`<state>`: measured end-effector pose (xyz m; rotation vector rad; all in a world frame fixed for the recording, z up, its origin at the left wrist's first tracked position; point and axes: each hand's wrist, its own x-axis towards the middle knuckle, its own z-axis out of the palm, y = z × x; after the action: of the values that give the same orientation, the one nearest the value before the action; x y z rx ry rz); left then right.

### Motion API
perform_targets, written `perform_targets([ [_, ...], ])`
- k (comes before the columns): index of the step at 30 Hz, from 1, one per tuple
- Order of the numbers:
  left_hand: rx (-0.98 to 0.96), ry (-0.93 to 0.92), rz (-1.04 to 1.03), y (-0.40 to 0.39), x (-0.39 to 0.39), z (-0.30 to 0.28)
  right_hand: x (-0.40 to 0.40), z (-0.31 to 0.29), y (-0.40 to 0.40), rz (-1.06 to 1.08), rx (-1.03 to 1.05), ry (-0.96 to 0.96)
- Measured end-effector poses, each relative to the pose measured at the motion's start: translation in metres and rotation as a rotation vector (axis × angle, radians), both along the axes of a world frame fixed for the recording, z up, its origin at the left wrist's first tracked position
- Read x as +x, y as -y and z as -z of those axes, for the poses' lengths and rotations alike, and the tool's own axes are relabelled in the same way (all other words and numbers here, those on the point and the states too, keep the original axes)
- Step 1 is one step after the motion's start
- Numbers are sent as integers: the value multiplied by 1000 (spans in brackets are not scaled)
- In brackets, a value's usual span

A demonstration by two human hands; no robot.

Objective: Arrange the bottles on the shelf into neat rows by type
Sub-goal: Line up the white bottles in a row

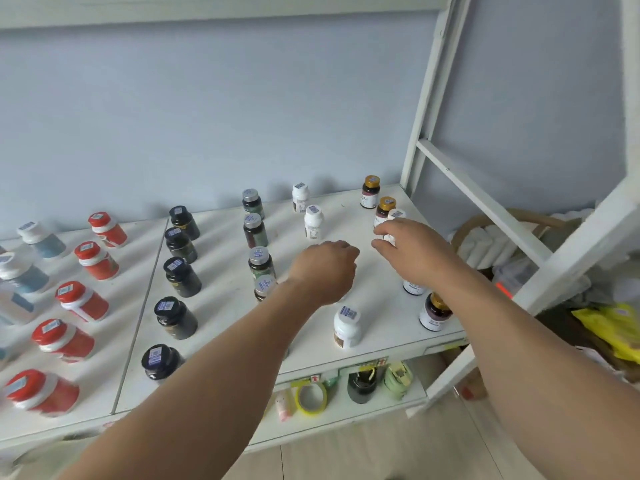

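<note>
Going left to right from the seam in the white shelf (214, 344): far left of it, the blue-bodied bottles (41, 241) are standing in a line, and beside them the red-capped bottles (81, 301) are forming a row running front to back. Just right of the seam, the black bottles (175, 317) are lining up likewise, then the silver-capped dark bottles (255, 230). These four rows are looking finished, by my reading. Farther right of the seam the white bottles (313, 222) are only partly in line, with one white bottle (347, 326) sitting alone near the front edge. The gold-capped brown bottles (370, 191) are split, two at the back and one near the front, so that end is still needing work.

The left hand (325, 271) is reaching out over the shelf, knuckles up, fingers curling under; whether they are gripping anything I cannot tell. The right hand (414, 252) is stretching farther right, its fingers (382, 233) closing around a small white-capped bottle (396, 216) just beside the rear gold-capped pair.
</note>
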<state>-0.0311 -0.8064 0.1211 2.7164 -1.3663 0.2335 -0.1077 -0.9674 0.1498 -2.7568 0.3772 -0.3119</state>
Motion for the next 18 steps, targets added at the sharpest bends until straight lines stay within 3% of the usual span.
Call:
perform_targets([
  [11, -133, -228, -135, 42, -91, 51, -113, 52, 72, 43, 218, 129],
  [14, -191, -321, -242, 55, -117, 81, -134, 83, 101, 62, 222, 94],
  [18, -140, -286, -308, 65, -149, 128, -152, 128, 128, -20, 162, -38],
])
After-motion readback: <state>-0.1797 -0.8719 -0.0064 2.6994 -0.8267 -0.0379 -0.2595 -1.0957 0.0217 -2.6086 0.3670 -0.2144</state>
